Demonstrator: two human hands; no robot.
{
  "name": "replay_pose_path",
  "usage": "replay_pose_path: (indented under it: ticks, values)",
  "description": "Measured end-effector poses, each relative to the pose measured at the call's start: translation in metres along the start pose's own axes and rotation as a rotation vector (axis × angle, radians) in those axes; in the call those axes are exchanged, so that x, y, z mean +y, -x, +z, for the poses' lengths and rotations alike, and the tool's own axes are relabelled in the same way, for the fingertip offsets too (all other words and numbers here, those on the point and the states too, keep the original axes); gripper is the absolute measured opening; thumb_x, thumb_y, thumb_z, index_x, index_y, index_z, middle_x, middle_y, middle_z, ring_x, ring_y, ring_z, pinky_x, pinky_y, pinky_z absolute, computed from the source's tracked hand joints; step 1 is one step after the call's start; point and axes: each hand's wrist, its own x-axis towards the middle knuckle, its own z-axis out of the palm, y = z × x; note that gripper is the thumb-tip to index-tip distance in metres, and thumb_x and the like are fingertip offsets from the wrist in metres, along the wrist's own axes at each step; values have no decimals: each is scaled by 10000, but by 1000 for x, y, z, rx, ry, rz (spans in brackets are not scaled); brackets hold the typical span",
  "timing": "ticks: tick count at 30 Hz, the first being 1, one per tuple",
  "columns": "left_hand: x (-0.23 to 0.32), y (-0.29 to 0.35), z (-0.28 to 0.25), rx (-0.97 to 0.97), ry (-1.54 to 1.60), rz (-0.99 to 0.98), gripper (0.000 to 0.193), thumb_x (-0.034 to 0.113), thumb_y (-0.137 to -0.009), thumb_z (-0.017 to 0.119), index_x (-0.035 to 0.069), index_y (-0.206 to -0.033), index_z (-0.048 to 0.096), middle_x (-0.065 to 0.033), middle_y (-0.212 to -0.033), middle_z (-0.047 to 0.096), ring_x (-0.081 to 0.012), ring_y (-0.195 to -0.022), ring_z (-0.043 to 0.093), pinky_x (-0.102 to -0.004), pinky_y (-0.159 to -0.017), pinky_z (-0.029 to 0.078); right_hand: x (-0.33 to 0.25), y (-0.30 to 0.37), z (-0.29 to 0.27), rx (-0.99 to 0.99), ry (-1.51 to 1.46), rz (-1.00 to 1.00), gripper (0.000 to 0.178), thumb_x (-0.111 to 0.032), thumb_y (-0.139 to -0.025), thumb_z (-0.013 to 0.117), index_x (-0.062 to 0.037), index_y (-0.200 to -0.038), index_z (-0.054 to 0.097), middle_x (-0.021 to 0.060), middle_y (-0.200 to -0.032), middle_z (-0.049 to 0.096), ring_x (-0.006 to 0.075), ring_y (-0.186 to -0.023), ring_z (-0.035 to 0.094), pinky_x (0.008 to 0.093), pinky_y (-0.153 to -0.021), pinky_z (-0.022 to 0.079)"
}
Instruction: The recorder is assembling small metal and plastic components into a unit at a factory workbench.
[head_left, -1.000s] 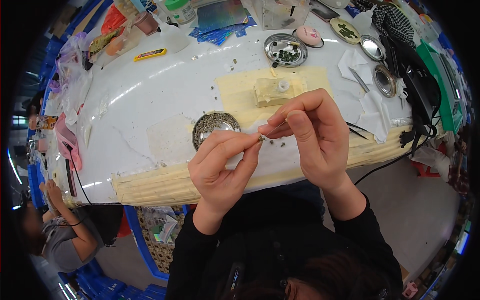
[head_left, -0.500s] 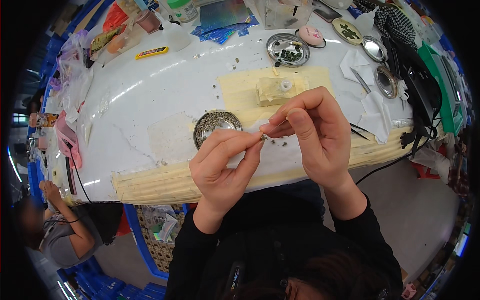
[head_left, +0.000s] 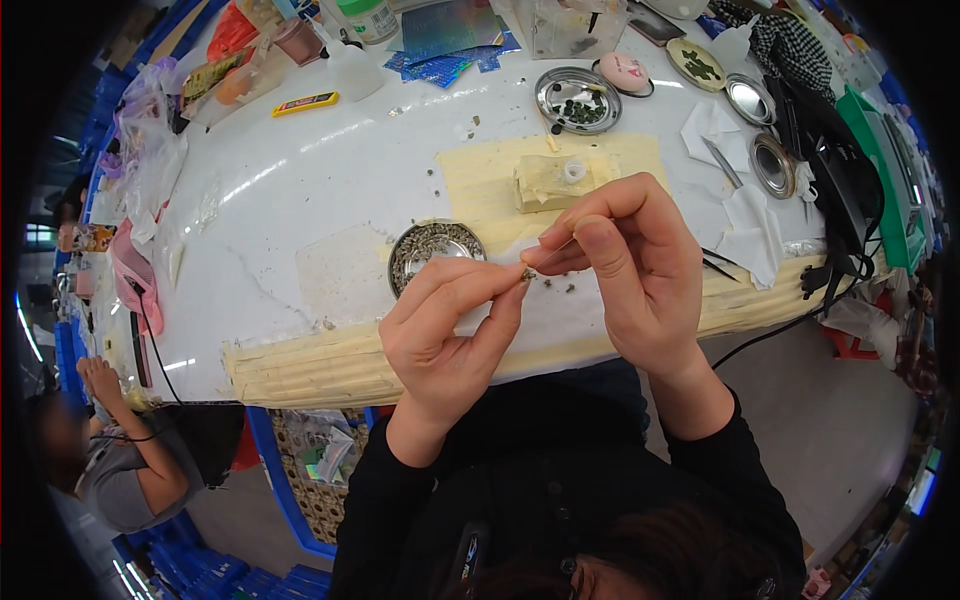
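My left hand [head_left: 445,335] is closed in a pinch, with a tiny grey-brown piece [head_left: 527,275] at its fingertips. Close against it, my right hand [head_left: 650,275] has its fingertips drawn together on something thin, too fine to make out. Just beyond my left hand lies a round metal dish [head_left: 391,265] of small grey-brown bits, partly covered by that hand. A few loose bits [head_left: 570,288] rest on the white surface between my hands. Behind my right fingers stands a tape-wrapped block [head_left: 535,190] with a small white ring-shaped part [head_left: 573,172] on top.
Farther back are a metal plate [head_left: 543,116] of dark green pieces, a pink rounded case [head_left: 622,72] and a yellow box-cutter-like item [head_left: 305,104]. Tweezers [head_left: 722,160] and white tissues [head_left: 752,230] lie at right. A co-worker's hand [head_left: 98,380] shows at far left.
My hands keep almost the same pose and place. At far left, the co-worker's hand has shifted slightly.
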Motion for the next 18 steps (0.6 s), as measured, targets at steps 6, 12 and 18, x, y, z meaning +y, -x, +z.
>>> replay_pose_path:
  ticks: [6, 12, 18]
  values:
    - [0, 0, 0, 2, 3, 5, 232, -115, -732, 736, -21, -943, 715, -94, -817, 672, -169, -708, 636, -255, -627, 489, 1, 0, 0, -3, 11, -8, 167, -130, -1027, 470, 34, -1007, 496, 118, -909, 637, 189, -839, 699, 281, -735, 594]
    - [1, 0, -1, -2, 2, 9, 228, -113, -735, 737, -20, -942, 715, -94, -819, 673, -165, -707, 634, -252, -623, 486, 1, 0, 0, 2, 0, -3, 183, -145, -1030, 465, 33, -1003, 495, 121, -905, 638, 195, -838, 702, 286, -732, 598]
    - [0, 0, 0, 2, 2, 21, 233, -115, -732, 738, -19, -942, 715, -92, -820, 673, -167, -707, 633, -255, -619, 486, 2, 1, 0, 8, -7, -1, 194, -157, -1032, 463, 33, -1002, 491, 124, -901, 639, 199, -834, 703, 291, -734, 601]
